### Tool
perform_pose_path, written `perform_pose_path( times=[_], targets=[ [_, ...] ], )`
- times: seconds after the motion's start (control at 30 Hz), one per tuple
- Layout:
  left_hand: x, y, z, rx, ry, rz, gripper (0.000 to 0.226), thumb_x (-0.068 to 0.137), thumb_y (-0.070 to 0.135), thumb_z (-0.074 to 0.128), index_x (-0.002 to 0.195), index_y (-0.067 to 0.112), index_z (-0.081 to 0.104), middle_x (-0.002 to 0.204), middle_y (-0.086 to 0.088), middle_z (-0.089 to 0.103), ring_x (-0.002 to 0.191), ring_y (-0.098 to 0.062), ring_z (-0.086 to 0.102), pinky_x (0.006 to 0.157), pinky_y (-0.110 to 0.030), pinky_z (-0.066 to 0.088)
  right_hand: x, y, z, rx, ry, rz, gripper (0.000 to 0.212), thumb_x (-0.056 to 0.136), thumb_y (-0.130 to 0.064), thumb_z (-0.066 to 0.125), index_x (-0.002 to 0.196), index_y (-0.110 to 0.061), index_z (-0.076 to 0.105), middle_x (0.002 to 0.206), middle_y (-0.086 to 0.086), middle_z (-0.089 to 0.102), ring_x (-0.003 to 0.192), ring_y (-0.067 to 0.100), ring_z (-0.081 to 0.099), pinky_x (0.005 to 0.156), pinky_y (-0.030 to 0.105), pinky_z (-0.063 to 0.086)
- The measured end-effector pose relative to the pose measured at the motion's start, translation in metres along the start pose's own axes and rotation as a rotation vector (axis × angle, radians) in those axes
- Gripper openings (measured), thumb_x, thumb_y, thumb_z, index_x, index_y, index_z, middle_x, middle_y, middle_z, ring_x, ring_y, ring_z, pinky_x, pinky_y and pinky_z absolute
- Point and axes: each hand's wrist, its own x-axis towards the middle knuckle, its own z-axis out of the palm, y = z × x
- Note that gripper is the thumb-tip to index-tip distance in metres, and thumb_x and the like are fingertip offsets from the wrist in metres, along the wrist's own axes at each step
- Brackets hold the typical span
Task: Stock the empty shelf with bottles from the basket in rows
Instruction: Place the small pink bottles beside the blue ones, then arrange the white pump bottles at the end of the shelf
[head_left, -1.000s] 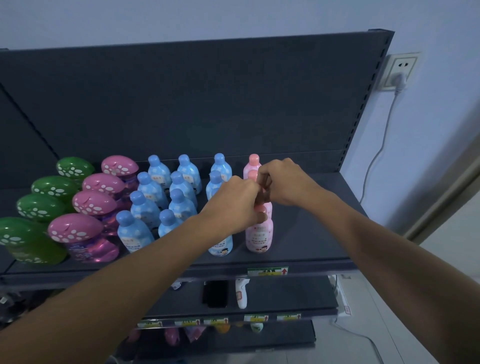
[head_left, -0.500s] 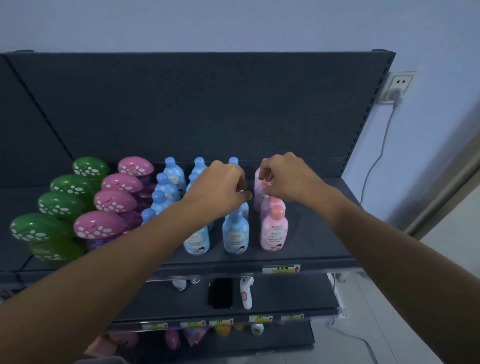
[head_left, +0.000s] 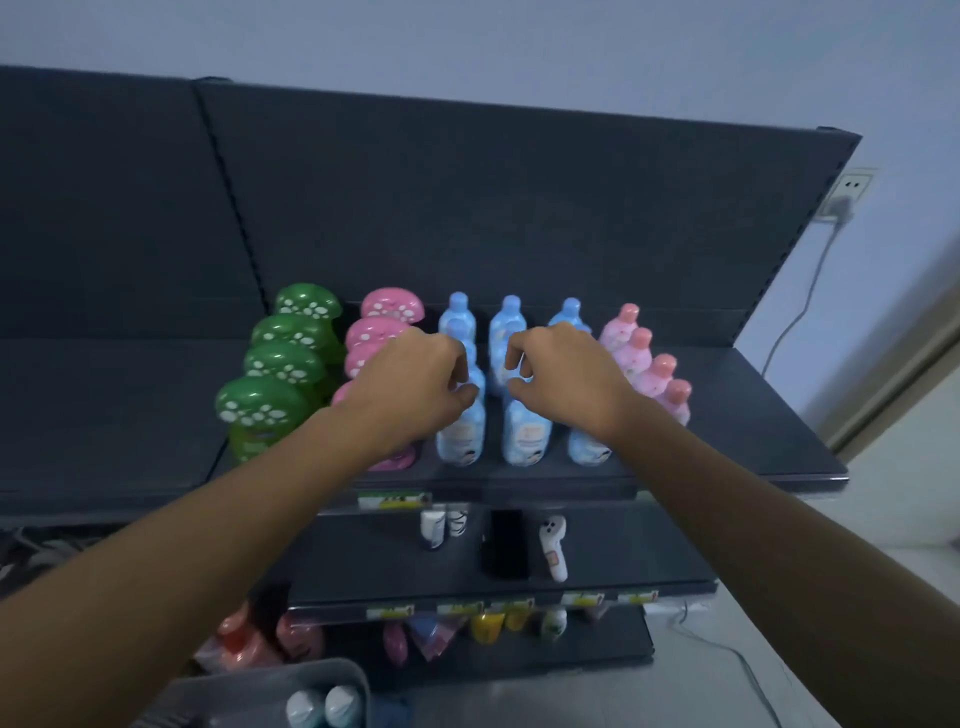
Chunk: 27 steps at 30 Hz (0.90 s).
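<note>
Head camera: you are well into the stocking. The shelf (head_left: 753, 447) in mid-frame carries a row of green-capped bottles (head_left: 280, 358), a row of pink-capped bottles (head_left: 382, 332), three rows of blue bottles (head_left: 524, 436) and a row of pink bottles (head_left: 660, 374), all upright and running front to back. The right end of the shelf is bare, and at the bottom of the frame the basket (head_left: 270, 686) holds at least two pale-capped bottles (head_left: 322, 704), so I judge some placing is left. Both your arms reach forward over the blue rows. Your left hand (head_left: 410, 389) is curled, fingertips pinching a cap in the leftmost blue row. Your right hand (head_left: 566, 379) is curled too, finger and thumb hooked round a cap in the middle blue row, apparently straightening it.
</note>
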Motion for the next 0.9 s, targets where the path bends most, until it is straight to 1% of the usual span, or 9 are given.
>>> perform_pose_path(
  times=[0.13, 0.23, 0.3, 0.4, 0.57, 0.67, 0.73, 0.83, 0.9],
  targets=[
    [-0.044, -0.051, -0.017, 0.028, -0.041, -0.017, 0.023, 0.079, 0.043, 0.061, 0.080, 0.022, 0.068, 0.083, -0.002, 0.071, 0.081, -0.029, 0.068, 0.071, -0.041, 0.057, -0.012, -0.069, 0.019, 0.016, -0.029, -0.001, 0.017, 0.083, -0.027, 0.060, 0.099, -0.025, 0.066, 0.094, -0.001, 0.069, 0.096, 0.024, 0.063, 0.077, 0.038, 0.053],
    [-0.075, -0.092, -0.021, 0.027, -0.096, -0.037, 0.032, 0.071, 0.049, 0.052, 0.080, 0.023, 0.069, 0.081, -0.003, 0.070, 0.078, -0.029, 0.068, 0.069, -0.041, 0.058, -0.021, -0.115, 0.037, 0.036, -0.048, -0.012, 0.015, 0.084, -0.027, 0.063, 0.096, -0.021, 0.068, 0.089, -0.001, 0.070, 0.092, 0.023, 0.063, 0.075, 0.039, 0.055],
    [-0.097, -0.117, -0.019, 0.037, -0.134, -0.057, 0.030, 0.074, 0.050, 0.055, 0.083, 0.024, 0.068, 0.084, -0.002, 0.070, 0.081, -0.029, 0.068, 0.070, -0.041, 0.058, -0.030, -0.140, 0.053, 0.069, -0.064, -0.011, 0.013, 0.083, -0.026, 0.064, 0.095, -0.020, 0.068, 0.086, -0.002, 0.070, 0.090, 0.022, 0.063, 0.073, 0.037, 0.054],
    [-0.128, -0.150, -0.006, 0.052, -0.171, -0.099, 0.022, 0.082, 0.046, 0.065, 0.087, 0.025, 0.067, 0.090, -0.005, 0.069, 0.085, -0.033, 0.067, 0.071, -0.041, 0.058, -0.045, -0.169, 0.084, 0.126, -0.117, -0.016, 0.016, 0.082, -0.025, 0.065, 0.096, -0.021, 0.067, 0.088, -0.001, 0.069, 0.088, 0.024, 0.065, 0.073, 0.037, 0.054],
    [-0.170, -0.199, 0.037, 0.012, -0.287, -0.214, 0.015, 0.086, 0.040, 0.066, 0.091, 0.027, 0.067, 0.094, -0.006, 0.070, 0.090, -0.035, 0.068, 0.076, -0.042, 0.058, -0.067, -0.195, 0.141, 0.161, -0.257, -0.016, 0.017, 0.086, -0.025, 0.067, 0.102, -0.019, 0.067, 0.091, -0.002, 0.069, 0.088, 0.023, 0.064, 0.073, 0.038, 0.055],
    [-0.192, -0.221, 0.072, 0.003, -0.385, -0.303, 0.016, 0.088, 0.039, 0.063, 0.098, 0.028, 0.069, 0.102, -0.008, 0.068, 0.095, -0.038, 0.066, 0.078, -0.039, 0.056, -0.074, -0.203, 0.180, 0.156, -0.341, -0.015, 0.020, 0.087, -0.024, 0.064, 0.106, -0.019, 0.065, 0.097, 0.000, 0.068, 0.092, 0.026, 0.064, 0.076, 0.042, 0.056],
    [-0.206, -0.234, 0.098, -0.002, -0.436, -0.336, 0.018, 0.089, 0.040, 0.061, 0.101, 0.029, 0.069, 0.104, -0.009, 0.068, 0.098, -0.039, 0.065, 0.079, -0.040, 0.056, -0.080, -0.207, 0.208, 0.140, -0.396, 0.000, 0.021, 0.087, -0.025, 0.062, 0.108, -0.021, 0.064, 0.103, 0.000, 0.066, 0.093, 0.028, 0.064, 0.078, 0.040, 0.055],
    [-0.226, -0.252, 0.138, 0.002, -0.491, -0.352, 0.017, 0.091, 0.035, 0.060, 0.101, 0.024, 0.067, 0.101, -0.009, 0.067, 0.099, -0.037, 0.064, 0.078, -0.041, 0.054, -0.092, -0.210, 0.251, 0.121, -0.427, 0.025, 0.018, 0.087, -0.024, 0.061, 0.105, -0.024, 0.064, 0.104, 0.000, 0.065, 0.093, 0.031, 0.065, 0.070, 0.033, 0.048],
    [-0.239, -0.262, 0.165, -0.016, -0.517, -0.350, 0.015, 0.090, 0.028, 0.060, 0.098, 0.018, 0.067, 0.097, -0.010, 0.068, 0.094, -0.038, 0.064, 0.074, -0.042, 0.054, -0.100, -0.212, 0.279, 0.123, -0.461, 0.031, 0.016, 0.087, -0.022, 0.060, 0.103, -0.023, 0.064, 0.104, 0.001, 0.066, 0.093, 0.032, 0.065, 0.067, 0.032, 0.045]
  ],
)
